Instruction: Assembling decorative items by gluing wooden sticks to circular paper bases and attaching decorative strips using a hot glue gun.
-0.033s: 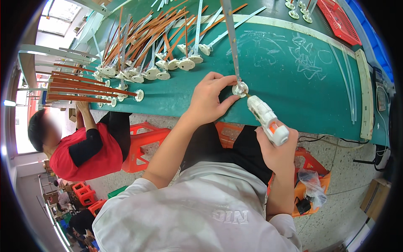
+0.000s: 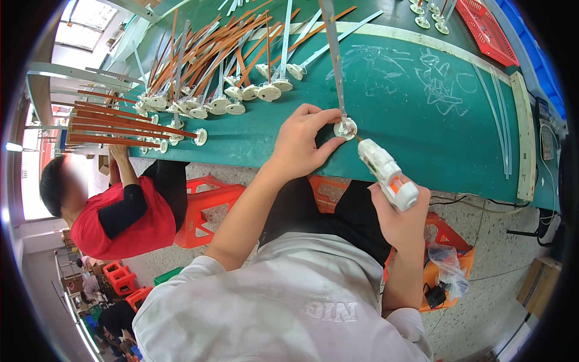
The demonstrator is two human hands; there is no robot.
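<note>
A small round white base (image 2: 345, 128) with a tall metal strip (image 2: 335, 60) standing up from it rests near the front edge of the green table. Thumb and fingers of my left hand (image 2: 306, 140) pinch the base's left side. In my right hand (image 2: 403, 216) is a white and orange hot glue gun (image 2: 388, 172), its handle wrapped by my fingers. The gun's nozzle points at the base from the lower right, with a small gap between them.
White bases with brown and silver strips (image 2: 220, 104) crowd the table's left. A person in a red top (image 2: 129, 211) sits there on a red stool (image 2: 211, 211). Long clear strips (image 2: 499, 120) lie at right; a red basket (image 2: 487, 33) stands beyond. Dried glue marks the green tabletop (image 2: 410, 139).
The glue gun in my right hand has shifted slightly to the right, its nozzle drawing away from the base. My left hand stays in place.
</note>
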